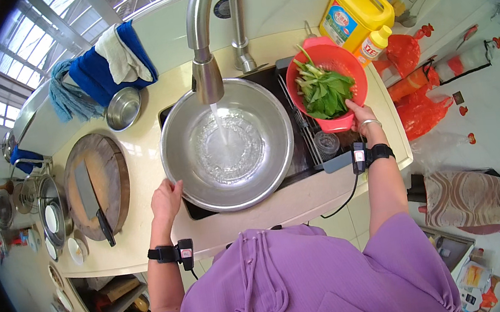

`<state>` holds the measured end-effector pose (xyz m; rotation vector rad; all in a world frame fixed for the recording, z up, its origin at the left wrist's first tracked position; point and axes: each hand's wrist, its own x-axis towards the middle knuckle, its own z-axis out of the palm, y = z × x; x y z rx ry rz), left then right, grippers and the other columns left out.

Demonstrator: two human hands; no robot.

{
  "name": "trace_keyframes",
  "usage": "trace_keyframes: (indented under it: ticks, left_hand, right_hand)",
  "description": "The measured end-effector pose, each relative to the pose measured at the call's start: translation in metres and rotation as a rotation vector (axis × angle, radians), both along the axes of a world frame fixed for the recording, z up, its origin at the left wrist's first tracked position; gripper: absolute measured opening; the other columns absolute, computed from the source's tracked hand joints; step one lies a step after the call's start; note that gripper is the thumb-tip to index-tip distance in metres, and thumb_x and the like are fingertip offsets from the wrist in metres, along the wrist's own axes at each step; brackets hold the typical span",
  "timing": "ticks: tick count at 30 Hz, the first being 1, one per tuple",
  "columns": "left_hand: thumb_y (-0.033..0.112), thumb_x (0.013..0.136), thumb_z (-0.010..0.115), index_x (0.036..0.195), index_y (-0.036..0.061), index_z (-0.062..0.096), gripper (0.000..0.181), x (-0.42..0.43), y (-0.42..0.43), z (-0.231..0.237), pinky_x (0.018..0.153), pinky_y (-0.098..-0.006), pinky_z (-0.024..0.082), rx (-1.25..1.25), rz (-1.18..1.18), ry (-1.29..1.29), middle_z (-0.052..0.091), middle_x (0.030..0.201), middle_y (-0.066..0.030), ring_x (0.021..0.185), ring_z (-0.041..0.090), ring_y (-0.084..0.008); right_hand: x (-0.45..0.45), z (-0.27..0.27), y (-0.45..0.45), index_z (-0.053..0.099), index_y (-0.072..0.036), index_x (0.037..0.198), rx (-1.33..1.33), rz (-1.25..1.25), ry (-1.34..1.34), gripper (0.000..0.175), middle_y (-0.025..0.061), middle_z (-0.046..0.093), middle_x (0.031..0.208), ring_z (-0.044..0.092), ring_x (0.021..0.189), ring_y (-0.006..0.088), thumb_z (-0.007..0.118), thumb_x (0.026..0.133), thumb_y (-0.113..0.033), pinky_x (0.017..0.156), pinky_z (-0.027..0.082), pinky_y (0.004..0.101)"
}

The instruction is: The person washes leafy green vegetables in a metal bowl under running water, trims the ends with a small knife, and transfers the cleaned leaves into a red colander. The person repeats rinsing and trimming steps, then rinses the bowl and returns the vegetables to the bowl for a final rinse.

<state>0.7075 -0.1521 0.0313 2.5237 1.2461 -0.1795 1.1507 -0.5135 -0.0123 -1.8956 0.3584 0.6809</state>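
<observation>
Water runs from the pull-down faucet [208, 79] into a wide stainless steel basin [275, 167], which sits over the sink. My left hand [166, 198] is at the basin's lower left rim, its fingertips touching or very near the metal. On the right, my right hand [361, 116] grips the lower edge of a red plastic colander [356, 66]. Leafy green vegetables [326, 93] with pale stems lie inside the colander. It rests over the right end of the sink, above a metal rack [302, 126].
A cleaver [88, 190] lies on a round wooden chopping board [116, 172] at left. Behind it are a small steel bowl [124, 108] and hanging cloths [95, 76]. A yellow detergent jug [354, 14] and a smaller bottle [372, 46] stand beyond the colander.
</observation>
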Motion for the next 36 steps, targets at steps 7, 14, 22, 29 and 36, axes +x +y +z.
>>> trace_keyframes:
  ticks: [7, 14, 22, 29, 36]
  left_hand:
    - [0.017, 0.092, 0.056, 0.1, 0.0034, 0.056, 0.016, 0.045, -0.037, 0.036, 0.057, -0.0215, 0.046, -0.978, 0.151, -0.628, 0.057, 0.073, -0.0008, 0.061, 0.054, -0.0078]
    - [0.008, 0.069, 0.072, 0.122, 0.0076, 0.05, 0.058, 0.09, -0.094, 0.07, 0.092, -0.042, 0.043, -0.191, -0.591, -0.695, 0.054, 0.119, -0.0138, 0.113, 0.051, -0.0313]
    - [0.045, 0.053, 0.077, 0.147, 0.0133, 0.015, 0.117, 0.16, -0.106, 0.037, 0.11, -0.0504, 0.018, 0.558, -0.948, -0.114, 0.03, 0.143, -0.0215, 0.132, 0.029, -0.0394]
    - [0.035, 0.065, 0.071, 0.14, 0.0151, 0.032, 0.087, 0.161, -0.094, -0.008, 0.095, -0.0411, 0.038, 0.336, -1.094, -0.186, 0.045, 0.13, -0.019, 0.115, 0.048, -0.0322]
    - [0.015, 0.078, 0.056, 0.11, 0.0147, 0.057, 0.032, 0.156, -0.093, 0.006, 0.082, -0.0366, 0.041, 0.24, -1.075, -0.204, 0.061, 0.098, -0.0048, 0.093, 0.059, -0.0228]
  right_hand:
    - [-0.035, 0.052, 0.001, 0.048, -0.007, 0.088, 0.175, 0.028, 0.13, 0.014, 0.0063, 0.055, 0.059, 0.049, 0.04, 0.0182, 0.051, 0.079, -0.019, 0.032, 0.036, 0.0308]
    - [-0.119, 0.072, 0.017, 0.051, 0.0, 0.112, 0.256, 0.251, -0.199, 0.038, 0.0071, 0.058, 0.08, 0.055, 0.058, 0.0143, 0.048, 0.074, -0.004, 0.048, 0.045, 0.0272]
    - [-0.188, 0.048, 0.06, 0.046, 0.005, 0.12, 0.214, 0.541, -0.263, 0.045, 0.0194, 0.06, 0.111, 0.058, 0.104, 0.0285, 0.046, 0.076, -0.004, 0.092, 0.043, 0.0344]
    - [-0.212, 0.033, 0.065, 0.041, 0.005, 0.126, 0.183, 0.507, -0.432, 0.051, 0.0274, 0.057, 0.11, 0.056, 0.104, 0.04, 0.046, 0.077, -0.009, 0.092, 0.042, 0.039]
    - [-0.204, 0.035, 0.076, 0.039, 0.003, 0.127, 0.025, 0.467, -0.557, 0.052, 0.0294, 0.058, 0.107, 0.055, 0.102, 0.0442, 0.045, 0.077, -0.009, 0.089, 0.044, 0.0441]
